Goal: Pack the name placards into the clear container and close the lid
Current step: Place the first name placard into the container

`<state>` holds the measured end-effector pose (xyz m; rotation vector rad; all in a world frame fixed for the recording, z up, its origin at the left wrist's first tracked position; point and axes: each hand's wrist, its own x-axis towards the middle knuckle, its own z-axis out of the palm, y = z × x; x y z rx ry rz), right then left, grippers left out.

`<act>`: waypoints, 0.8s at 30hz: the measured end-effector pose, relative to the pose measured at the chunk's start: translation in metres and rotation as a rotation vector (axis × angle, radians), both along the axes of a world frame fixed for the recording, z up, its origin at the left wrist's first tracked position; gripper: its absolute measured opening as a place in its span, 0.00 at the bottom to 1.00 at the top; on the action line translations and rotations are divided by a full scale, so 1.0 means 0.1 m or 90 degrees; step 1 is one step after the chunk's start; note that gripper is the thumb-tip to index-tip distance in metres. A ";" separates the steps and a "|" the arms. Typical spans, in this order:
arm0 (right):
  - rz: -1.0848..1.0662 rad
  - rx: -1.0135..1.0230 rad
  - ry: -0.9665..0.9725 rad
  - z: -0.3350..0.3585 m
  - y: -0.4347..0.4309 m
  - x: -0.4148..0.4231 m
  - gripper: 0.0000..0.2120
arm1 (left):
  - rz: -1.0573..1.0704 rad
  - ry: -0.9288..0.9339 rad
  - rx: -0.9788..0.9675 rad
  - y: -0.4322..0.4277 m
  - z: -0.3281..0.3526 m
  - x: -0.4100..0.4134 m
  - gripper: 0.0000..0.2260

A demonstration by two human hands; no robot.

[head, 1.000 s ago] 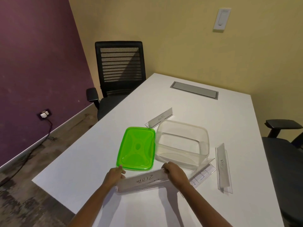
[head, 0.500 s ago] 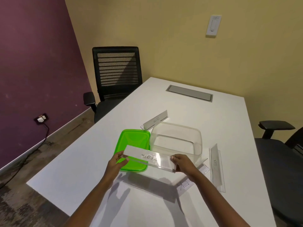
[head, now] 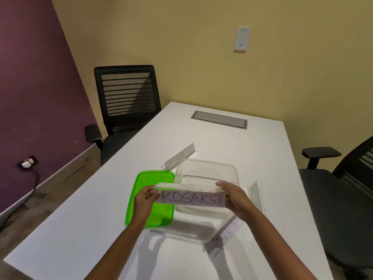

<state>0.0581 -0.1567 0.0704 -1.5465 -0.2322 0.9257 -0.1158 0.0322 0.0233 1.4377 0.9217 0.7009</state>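
The clear acrylic name placard with a white paper insert lettered "KOSAKSI" point(head: 192, 196) is now up off the white table point(head: 84, 225) and turned upright w/ its lettered face toward the camera; a sec ago it lay low near the table's near edge, then half a sec ago it was lifted flat-ish over the lid. It now hangs in the air just in front of, and partly over, the near rim of the clear rectangular plastic container point(head: 205, 172), which looks empty. That suggests the first placard is about to go in, so the task is early: three other placards are still out, i.e. one propped behind the container point(head: 180, 156), one on the right side point(head: 256, 194), and one lying flat near the right forearm point(head: 226, 235). The bright green plastic lid point(head: 141, 199) lies flat on the table, touching or just beside the container's left wall, not yet on. The left hand point(head: 145, 201) pinches the placard's left end, thumb on the front face, other fingers behind it. The right hand point(head: 234, 197) clamps the right end, fingers curled over the top edge and closed together; its thumb isn't clearly visible. Placard spans betw. both hands, level, held by the ends only. It looks about as long as the container's long side, so fit may be tight; likely needs angling.
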 end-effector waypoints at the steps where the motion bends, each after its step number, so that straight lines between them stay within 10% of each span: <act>1: -0.011 -0.001 -0.008 0.01 0.00 0.01 0.07 | 0.006 -0.004 -0.006 0.01 0.01 0.05 0.13; 12: -0.176 -0.102 -0.176 0.04 0.15 0.37 0.18 | -0.041 0.032 0.005 0.07 0.21 0.70 0.05; 16: -0.193 -0.135 -0.177 0.01 0.18 0.52 0.05 | -0.071 0.097 0.008 0.10 0.18 0.93 0.08; 24: -0.212 -0.228 -0.204 -0.11 0.33 0.75 0.22 | -0.114 0.198 -0.030 0.16 0.10 1.34 0.16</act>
